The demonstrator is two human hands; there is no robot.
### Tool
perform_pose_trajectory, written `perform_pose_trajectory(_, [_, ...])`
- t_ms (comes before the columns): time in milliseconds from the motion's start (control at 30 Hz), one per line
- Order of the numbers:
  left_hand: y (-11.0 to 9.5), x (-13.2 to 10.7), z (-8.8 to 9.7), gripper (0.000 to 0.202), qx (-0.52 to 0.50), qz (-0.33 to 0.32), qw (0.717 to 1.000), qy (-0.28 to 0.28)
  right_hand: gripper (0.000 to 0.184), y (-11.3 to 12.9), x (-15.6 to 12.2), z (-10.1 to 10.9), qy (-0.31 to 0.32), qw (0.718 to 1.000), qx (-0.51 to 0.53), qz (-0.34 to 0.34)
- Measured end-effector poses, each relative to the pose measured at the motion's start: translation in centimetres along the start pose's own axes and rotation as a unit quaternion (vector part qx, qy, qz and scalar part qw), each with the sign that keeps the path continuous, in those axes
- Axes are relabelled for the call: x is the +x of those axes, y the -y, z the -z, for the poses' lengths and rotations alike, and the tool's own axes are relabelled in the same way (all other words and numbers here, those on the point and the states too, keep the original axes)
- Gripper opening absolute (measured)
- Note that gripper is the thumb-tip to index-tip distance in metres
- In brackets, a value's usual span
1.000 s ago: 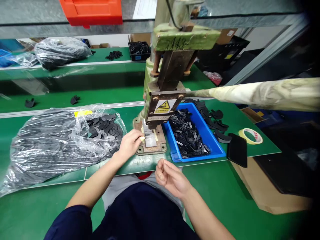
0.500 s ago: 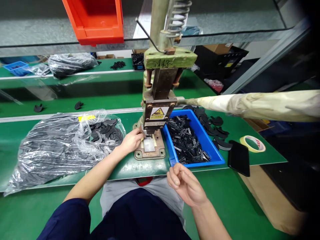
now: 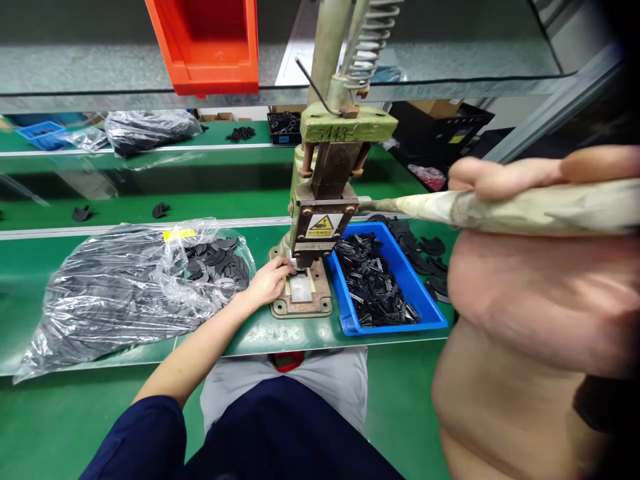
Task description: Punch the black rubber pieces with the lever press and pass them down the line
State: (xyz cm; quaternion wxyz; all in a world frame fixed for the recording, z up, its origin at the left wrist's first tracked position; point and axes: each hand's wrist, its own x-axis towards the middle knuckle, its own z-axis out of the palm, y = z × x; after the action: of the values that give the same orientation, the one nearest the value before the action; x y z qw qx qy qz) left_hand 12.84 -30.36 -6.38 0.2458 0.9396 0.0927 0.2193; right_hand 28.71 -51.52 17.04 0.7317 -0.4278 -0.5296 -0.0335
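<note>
A hand-operated press [image 3: 327,163] with a coiled spring and a yellow warning label stands in front of me on a metal base [image 3: 306,309]. My left hand [image 3: 270,281] reaches to the left side of the base. Its fingertips are pinched together just under the ram, by a pale block [image 3: 301,289]; whatever they hold is hidden. Close to the camera and blurred, my right hand [image 3: 530,287] wraps round the press lever [image 3: 425,208], which is covered in pale wrapping. The fingers lie over the lever and the palm is below it.
A blue tray [image 3: 434,313] of small black parts sits right of the press, with curved black pieces [image 3: 431,247] behind it. To the left lies a clear plastic bag [image 3: 125,287] full of dark curved pieces. An orange bin [image 3: 215,73] hangs over the shelf edge above.
My right hand has risen from the front edge of the bench and moved right to grip the lever. My left hand stays at the press base. The view has shifted slightly.
</note>
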Motion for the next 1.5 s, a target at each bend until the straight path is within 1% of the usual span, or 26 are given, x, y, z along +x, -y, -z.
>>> perform_pose_trajectory(67, [0.0, -0.1, -0.1, 0.040, -0.003, -0.003, 1.000, -0.009, 0.045, 0.0, 0.1, 0.1, 0.032, 0.999, 0.035, 0.023])
perform_pose_trajectory(100, [0.0, -0.1, -0.2, 0.040, -0.005, -0.004, 1.000, -0.012, 0.040, -0.2, -0.6, 0.1, 0.036, 0.998, 0.039, 0.035])
perform_pose_trajectory(133, [0.0, -0.2, -0.2, 0.040, -0.006, -0.004, 1.000, -0.015, 0.041, -0.6, -1.7, 0.1, 0.035, 0.998, 0.023, 0.051])
perform_pose_trajectory(200, [0.0, -0.3, -0.3, 0.041, -0.009, -0.002, 1.000, -0.016, 0.045, -1.9, -4.9, -0.1, 0.005, 0.996, -0.028, 0.087])
perform_pose_trajectory(233, [0.1, -0.3, -0.4, 0.041, -0.011, 0.001, 1.000, -0.016, 0.047, -2.6, -6.8, -0.2, -0.024, 0.993, -0.053, 0.099])
perform_pose_trajectory(267, [0.1, -0.4, -0.5, 0.042, -0.012, 0.004, 1.000, -0.017, 0.043, -3.4, -8.6, -0.4, -0.059, 0.990, -0.074, 0.106])
perform_pose_trajectory(333, [0.2, -0.4, -0.6, 0.042, -0.014, 0.012, 1.000, -0.018, 0.032, -5.0, -11.7, -0.7, -0.089, 0.979, -0.100, 0.152])
perform_pose_trajectory(367, [0.2, -0.4, -0.7, 0.042, -0.014, 0.016, 1.000, -0.018, 0.030, -5.7, -12.8, -0.7, -0.116, 0.975, -0.106, 0.160])
perform_pose_trajectory(433, [0.2, -0.3, -0.8, 0.042, -0.016, 0.021, 1.000, -0.017, 0.029, -6.6, -14.0, -0.8, -0.142, 0.969, -0.109, 0.171])
perform_pose_trajectory(533, [-0.1, -0.4, -0.6, 0.041, -0.030, 0.019, 0.999, -0.005, 0.033, -7.3, -14.0, -0.6, -0.146, 0.967, -0.102, 0.182])
perform_pose_trajectory(633, [-0.1, -0.8, 0.5, 0.036, -0.031, 0.021, 0.999, 0.013, 0.035, -7.5, -13.5, -0.6, -0.156, 0.963, -0.096, 0.197])
perform_pose_trajectory(700, [0.6, -1.3, 2.0, 0.032, 0.011, 0.067, 0.998, 0.018, 0.034, -7.6, -13.5, -0.6, -0.165, 0.959, -0.098, 0.207])
perform_pose_trajectory(767, [1.8, -2.1, 4.0, 0.030, 0.087, 0.146, 0.985, 0.025, 0.033, -7.8, -13.5, -0.6, -0.164, 0.958, -0.103, 0.212])
perform_pose_trajectory(833, [3.2, -2.9, 6.0, 0.029, 0.162, 0.213, 0.962, 0.061, 0.035, -7.8, -13.6, -0.7, -0.163, 0.960, -0.100, 0.206])
perform_pose_trajectory(867, [3.9, -3.2, 7.0, 0.030, 0.187, 0.225, 0.952, 0.094, 0.035, -7.8, -13.7, -0.7, -0.165, 0.960, -0.095, 0.205])
perform_pose_trajectory(900, [4.5, -3.6, 7.8, 0.032, 0.202, 0.223, 0.945, 0.129, 0.036, -7.7, -13.7, -0.8, -0.169, 0.961, -0.090, 0.202])
perform_pose_trajectory(967, [5.2, -4.0, 8.8, 0.036, 0.217, 0.189, 0.939, 0.188, 0.036, -7.6, -13.8, -0.9, -0.175, 0.962, -0.079, 0.195])
perform_pose_trajectory(1000, [5.4, -4.1, 9.1, 0.037, 0.224, 0.168, 0.937, 0.207, 0.035, -7.5, -13.8, -1.0, -0.177, 0.963, -0.075, 0.191])
perform_pose_trajectory(1067, [5.4, -4.3, 9.2, 0.036, 0.244, 0.139, 0.933, 0.225, 0.034, -7.3, -13.8, -1.1, -0.179, 0.964, -0.070, 0.182])
perform_pose_trajectory(1167, [5.0, -4.2, 9.2, 0.035, 0.260, 0.127, 0.928, 0.233, 0.030, -7.2, -13.9, -1.2, -0.179, 0.966, -0.066, 0.177])
perform_pose_trajectory(1300, [4.9, -3.9, 9.9, 0.030, 0.223, 0.129, 0.940, 0.224, 0.023, -7.4, -13.9, -0.9, -0.165, 0.966, -0.060, 0.189])
perform_pose_trajectory(1400, [4.8, -3.8, 10.9, 0.024, 0.196, 0.154, 0.949, 0.193, 0.020, -7.5, -14.0, -0.6, -0.149, 0.970, -0.063, 0.183])
perform_pose_trajectory(1500, [4.1, -4.0, 11.7, 0.022, 0.160, 0.164, 0.964, 0.137, 0.018, -7.5, -14.1, -0.5, -0.153, 0.971, -0.063, 0.172])
